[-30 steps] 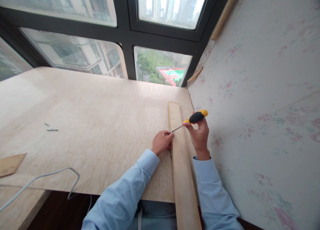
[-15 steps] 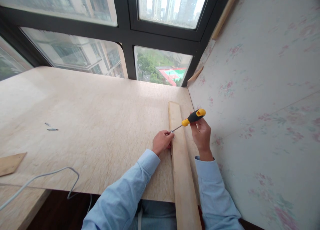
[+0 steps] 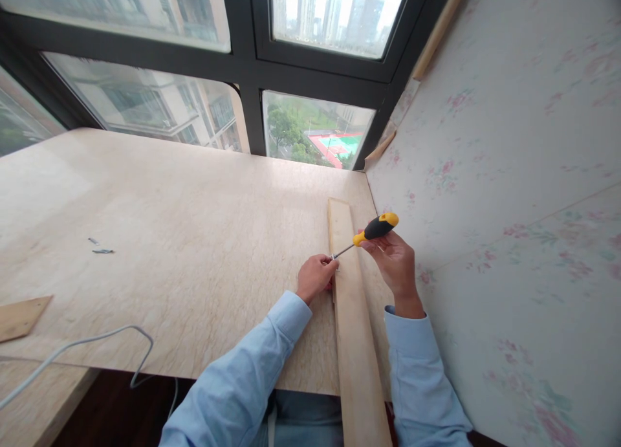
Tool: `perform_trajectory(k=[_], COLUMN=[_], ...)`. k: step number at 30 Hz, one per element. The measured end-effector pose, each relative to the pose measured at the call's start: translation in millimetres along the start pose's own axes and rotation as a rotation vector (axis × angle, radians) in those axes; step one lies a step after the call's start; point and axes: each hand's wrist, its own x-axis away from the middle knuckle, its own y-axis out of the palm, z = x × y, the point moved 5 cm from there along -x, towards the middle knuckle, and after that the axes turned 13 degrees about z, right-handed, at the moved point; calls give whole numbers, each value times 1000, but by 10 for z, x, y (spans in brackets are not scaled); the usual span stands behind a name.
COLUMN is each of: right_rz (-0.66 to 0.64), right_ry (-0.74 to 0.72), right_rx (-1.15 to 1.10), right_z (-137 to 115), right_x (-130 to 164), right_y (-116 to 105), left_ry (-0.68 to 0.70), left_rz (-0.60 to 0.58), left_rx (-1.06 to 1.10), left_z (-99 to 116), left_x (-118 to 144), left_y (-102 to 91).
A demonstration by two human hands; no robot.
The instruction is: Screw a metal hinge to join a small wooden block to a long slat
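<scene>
A screwdriver (image 3: 377, 229) with a black and yellow handle slants down to the left, its metal shaft reaching the left edge of a long wooden board (image 3: 358, 343). The fingers of my right hand (image 3: 398, 266) are closed around the handle's lower part from below. My left hand (image 3: 314, 277) is closed in a pinch at the screwdriver's tip, against the board's left edge. Between its fingertips shows a small white piece (image 3: 334, 261), too small to name. Something red is partly hidden under that hand.
The board lies lengthwise on a marble-patterned ledge (image 3: 204, 240) and runs past its front edge. Two small metal bits (image 3: 103, 251) and a flat wooden piece (image 3: 22, 317) lie at left. A grey cable (image 3: 97, 337) loops over the front edge. A papered wall (image 3: 509, 195) rises at right.
My right hand has turned and shifted slightly right around the screwdriver handle, its fingers now nearer the collar. The left hand and the board stay in place.
</scene>
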Motion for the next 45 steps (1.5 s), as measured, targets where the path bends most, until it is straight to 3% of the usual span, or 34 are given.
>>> perform_trajectory(k=[4,10,12,14,18,20,25,27,29,32,34,41,43,45], right_rz=[170,-160,-207,-151,137,169,-108,-154,-74,181,226,-197,-166,-19], right_ry=[-102,34,63,52,-74,-102,4,30,5,-99,-132,7,9,-44], right_rx=[150,-173,-187,-116,146,174,-117,-143,-47,207,262,-113,-49,112], right_z=[51,-2,-12,7,26,18,-22,-33,-25,-21,-16,-43,-49,-58], right_x=[1,61,73,63,30,30,61,72,59,33,31,75,68,43], right_y=[-13,118,122,102,21,21,96,96,61,-28,-28,122,93,23], left_ry=[15,19,29,37,33,29,16,-2,-13,-9,-9,-18,-11,0], left_rz=[6,16,21,28,35,28,15,14,17,19,10,1,11,22], left_rx=[-8,-37,-47,-56,-52,-38,-9,12,20,21,25,10,-15,-31], left_z=[16,32,39,42,31,24,14,11,13,18,15,26,47,65], left_x=[3,12,12,11,9,9,5,6,10,14,15,16,26,34], left_y=[-10,-26,-30,-33,-29,-21,-9,-7,-9,-10,-4,-5,-23,-39])
